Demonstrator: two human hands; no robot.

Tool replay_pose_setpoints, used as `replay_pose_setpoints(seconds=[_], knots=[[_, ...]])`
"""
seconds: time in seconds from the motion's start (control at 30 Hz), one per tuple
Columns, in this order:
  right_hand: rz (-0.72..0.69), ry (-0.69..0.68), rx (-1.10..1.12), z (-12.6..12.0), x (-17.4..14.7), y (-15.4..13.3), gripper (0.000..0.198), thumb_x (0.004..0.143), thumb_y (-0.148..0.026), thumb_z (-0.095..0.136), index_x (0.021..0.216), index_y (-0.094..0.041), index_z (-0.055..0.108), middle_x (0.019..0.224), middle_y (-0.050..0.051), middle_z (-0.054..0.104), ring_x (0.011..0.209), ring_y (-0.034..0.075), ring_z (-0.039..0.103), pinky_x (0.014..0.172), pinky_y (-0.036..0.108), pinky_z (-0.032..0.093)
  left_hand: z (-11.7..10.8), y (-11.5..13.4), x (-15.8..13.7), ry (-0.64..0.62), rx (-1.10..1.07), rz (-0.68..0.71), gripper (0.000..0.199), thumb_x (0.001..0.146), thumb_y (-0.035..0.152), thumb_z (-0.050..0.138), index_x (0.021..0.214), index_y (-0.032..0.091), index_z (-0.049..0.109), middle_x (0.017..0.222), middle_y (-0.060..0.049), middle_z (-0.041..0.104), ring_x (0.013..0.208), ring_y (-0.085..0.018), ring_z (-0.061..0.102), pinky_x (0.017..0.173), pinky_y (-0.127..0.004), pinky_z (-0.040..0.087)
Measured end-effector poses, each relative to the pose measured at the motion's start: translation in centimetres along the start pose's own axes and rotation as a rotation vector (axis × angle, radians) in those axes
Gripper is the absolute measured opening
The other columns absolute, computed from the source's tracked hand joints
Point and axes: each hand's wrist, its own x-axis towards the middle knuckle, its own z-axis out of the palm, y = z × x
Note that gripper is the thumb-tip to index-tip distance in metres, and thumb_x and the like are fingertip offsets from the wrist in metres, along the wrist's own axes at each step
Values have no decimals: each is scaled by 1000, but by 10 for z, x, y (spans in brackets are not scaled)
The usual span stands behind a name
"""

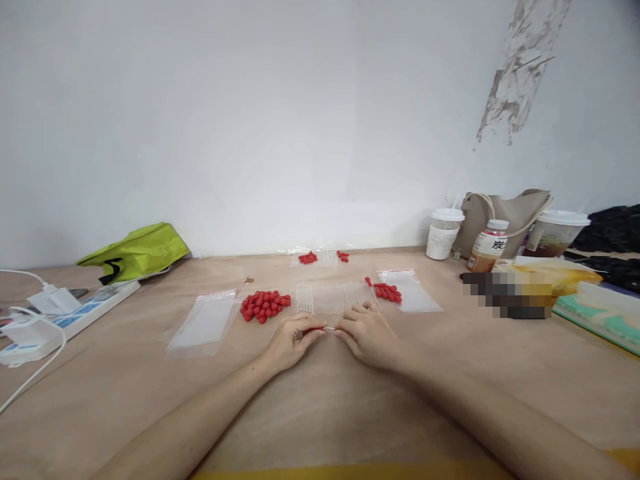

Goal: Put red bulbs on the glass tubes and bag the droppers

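Between my hands lies a short clear tube, joined to or touching a red rubber bulb. My left hand is closed around the bulb, which shows only partly between the fingers. The fingers of my right hand pinch the tube's other end, mostly covering it. Just beyond them is a row of clear thin glass dropper tubes. A pile of red rubber bulbs sits left of the row. To its right is a smaller group of red-bulbed pieces.
Clear plastic bags lie on both sides. A power strip with chargers and a yellow-green bag are at left. Lidded cups, a drink bottle and a grey bag stand at right, before the wall.
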Motion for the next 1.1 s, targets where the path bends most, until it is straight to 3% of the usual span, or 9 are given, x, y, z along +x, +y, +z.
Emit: replay_pose_setpoints(seconds=[0.13, 0.27, 0.33, 0.43, 0.5, 0.63, 0.77, 0.83, 1.1], knots=[[-8, -33, -28, -3, -4, -1, 26, 84, -25, 40, 75, -19, 64, 76, 6, 61, 75, 16, 49, 68, 31, 23, 1, -2, -3, -22, -65, -16, 26, 83, 22, 47, 106, 23, 60, 85, -4, 58, 77, -15, 54, 71, -27, 43], [243, 19, 92, 3, -4, 25, 25, 82, -26, 42, 74, -20, 64, 77, 3, 64, 73, 15, 52, 69, 29, 26, 2, -6, -2, 136, -198, -197, 47, 77, 25, 56, 122, 22, 42, 95, -5, 55, 81, -15, 54, 71, -28, 45], [472, 75, 180, 6, 0, 49, 24, 81, -28, 42, 75, -21, 63, 77, 2, 65, 73, 15, 54, 66, 26, 28, 2, -10, -1, 142, -209, -241, 37, 76, 25, 57, 112, 20, 50, 89, -4, 56, 76, -15, 54, 66, -26, 45], [779, 147, 220, 9, 9, 85, 21, 78, -31, 44, 84, -21, 61, 81, 1, 65, 75, 16, 57, 64, 25, 31, 1, -14, -1, 67, -150, -211, 11, 76, 25, 57, 77, 15, 60, 76, -3, 56, 69, -14, 53, 61, -24, 42], [882, 158, 196, 12, 14, 100, 23, 76, -34, 46, 89, -21, 59, 79, 2, 65, 77, 18, 57, 66, 26, 31, 1, -15, -1, 56, -125, -185, 20, 73, 26, 60, 59, 14, 54, 72, -2, 55, 64, -12, 51, 58, -23, 41], [896, 145, 122, 21, 22, 105, 27, 75, -34, 46, 97, -19, 52, 78, 3, 66, 83, 21, 58, 73, 30, 28, 2, -13, -2, 82, -114, -172, 34, 75, 29, 58, 48, 14, 42, 68, -1, 52, 61, -11, 49, 56, -22, 39], [837, 86, 3, 28, 28, 97, 24, 75, -27, 44, 96, -18, 50, 78, 4, 65, 81, 21, 58, 73, 32, 25, 1, -12, -2, 45, -83, -209, 11, 76, 27, 56, 76, 16, 57, 74, -1, 56, 65, -12, 52, 58, -22, 41], [819, 52, -58, 30, 29, 94, 24, 75, -25, 44, 97, -18, 49, 78, 6, 64, 81, 22, 58, 72, 32, 25, 1, -12, -3, 27, -78, -222, 12, 76, 25, 56, 85, 17, 57, 76, -2, 58, 66, -13, 52, 59, -23, 41], [902, 87, -45, 17, 26, 106, 28, 76, -39, 42, 90, -20, 56, 77, 5, 65, 80, 23, 58, 77, 37, 28, 1, -14, -3, -14, -59, -211, 12, 77, 24, 55, 84, 16, 59, 77, -2, 58, 65, -12, 51, 59, -22, 41]])
